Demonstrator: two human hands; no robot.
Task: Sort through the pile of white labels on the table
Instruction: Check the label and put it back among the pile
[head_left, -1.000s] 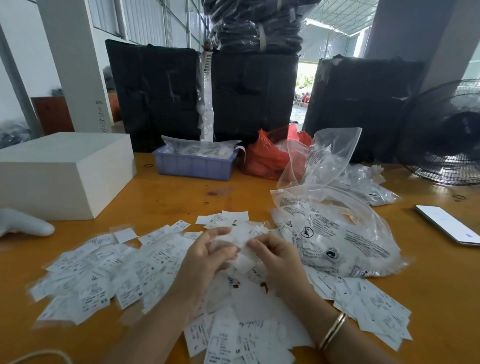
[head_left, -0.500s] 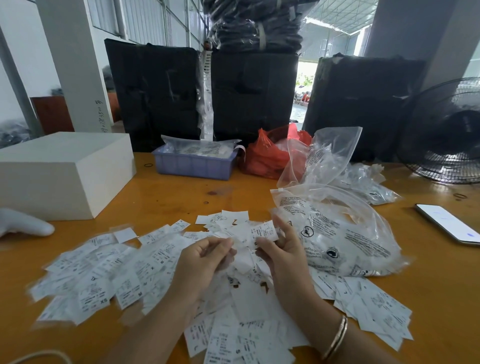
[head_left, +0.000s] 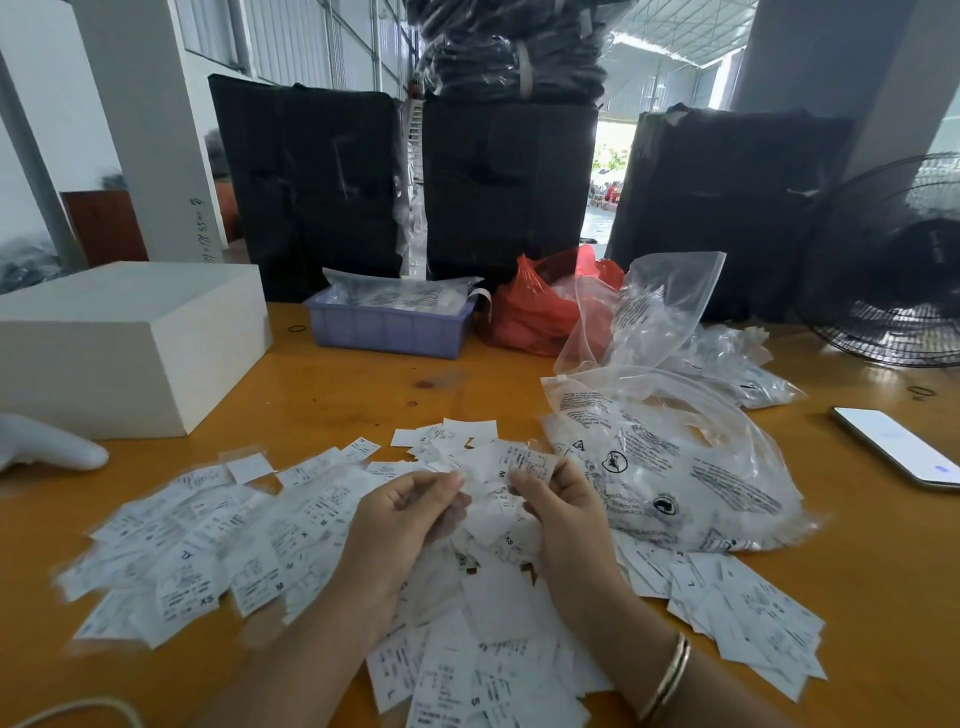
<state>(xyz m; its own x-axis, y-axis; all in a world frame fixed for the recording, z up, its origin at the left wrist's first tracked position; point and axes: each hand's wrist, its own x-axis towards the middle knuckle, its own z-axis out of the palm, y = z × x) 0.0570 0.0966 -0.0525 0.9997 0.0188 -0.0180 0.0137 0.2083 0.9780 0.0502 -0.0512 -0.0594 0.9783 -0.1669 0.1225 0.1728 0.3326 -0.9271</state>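
My right hand (head_left: 563, 512) has lifted a label (head_left: 527, 462) clear of the pile (head_left: 218, 551), pinched; my left hand (head_left: 402, 525) pinches others beside it: sorting continues.

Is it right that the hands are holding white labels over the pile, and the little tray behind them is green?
Not quite. The head view shows both hands, left and right, holding white labels over the pile, but the tray is blue-purple, not green.

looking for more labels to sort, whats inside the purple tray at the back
The purple tray holds clear plastic bags with dark print, heaped above its rim. Whether they contain labels, and what lies beneath them, is hidden by the crinkled plastic and the tray's walls.
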